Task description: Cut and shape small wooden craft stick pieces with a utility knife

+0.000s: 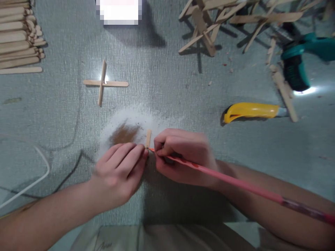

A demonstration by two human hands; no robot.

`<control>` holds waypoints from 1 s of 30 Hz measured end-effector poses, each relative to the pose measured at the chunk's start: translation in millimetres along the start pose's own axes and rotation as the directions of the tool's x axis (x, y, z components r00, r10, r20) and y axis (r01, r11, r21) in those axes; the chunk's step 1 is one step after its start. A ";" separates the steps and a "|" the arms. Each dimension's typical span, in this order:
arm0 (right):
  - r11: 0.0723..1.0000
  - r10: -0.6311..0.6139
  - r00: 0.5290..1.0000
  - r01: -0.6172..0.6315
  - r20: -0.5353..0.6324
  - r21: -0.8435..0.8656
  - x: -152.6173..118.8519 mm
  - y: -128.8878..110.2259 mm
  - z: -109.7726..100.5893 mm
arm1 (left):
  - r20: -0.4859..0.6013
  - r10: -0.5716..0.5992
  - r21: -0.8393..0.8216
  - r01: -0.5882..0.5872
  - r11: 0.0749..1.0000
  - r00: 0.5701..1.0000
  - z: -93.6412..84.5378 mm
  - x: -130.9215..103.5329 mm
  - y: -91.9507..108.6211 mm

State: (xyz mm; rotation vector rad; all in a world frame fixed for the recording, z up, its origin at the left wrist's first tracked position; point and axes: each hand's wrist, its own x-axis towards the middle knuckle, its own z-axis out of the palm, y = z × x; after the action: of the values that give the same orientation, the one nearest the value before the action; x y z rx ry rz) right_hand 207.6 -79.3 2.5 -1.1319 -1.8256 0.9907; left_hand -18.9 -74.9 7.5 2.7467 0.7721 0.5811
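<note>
My left hand point(119, 170) is closed, its fingertips pinching a small wooden craft stick point(148, 138) whose far end sticks up past the fingers. The rest of that stick is hidden by the hand. Between the fingers of my right hand point(183, 157) is a slim pink pencil point(222, 177), slanting down to the right across the forearm. Its orange tip meets the craft stick beside my left fingertips. Just beyond my left hand, brown dust point(125, 133) lies on a whitish patch of the table. Farther off lies a cross of craft sticks point(115, 84).
A pile of craft sticks point(15, 45) fills the upper left. Assembled stick frames point(202, 31) stand at the upper right, near a teal glue gun point(295, 66). A yellow utility knife point(252, 111) lies right of centre. A white cable point(43, 177) curves at the left.
</note>
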 end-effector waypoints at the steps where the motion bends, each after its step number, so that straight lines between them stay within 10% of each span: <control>1: 1.000 0.001 1.000 -0.001 -0.002 0.002 0.1 -0.1 0.0 | 0.005 -0.003 0.003 0.003 1.000 1.000 0.7 -1.1 0.0; 30: 1.000 -0.001 0.999 0.001 -0.045 -0.011 -0.7 0.7 0.8 | 0.024 0.017 0.023 -0.018 1.000 1.000 1.0 -1.3 2.2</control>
State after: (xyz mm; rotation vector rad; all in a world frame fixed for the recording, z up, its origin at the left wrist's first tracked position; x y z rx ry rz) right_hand 207.4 -79.9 1.5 -1.1508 -1.7972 0.9484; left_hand -18.5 -77.6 6.9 2.7795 0.7550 0.5456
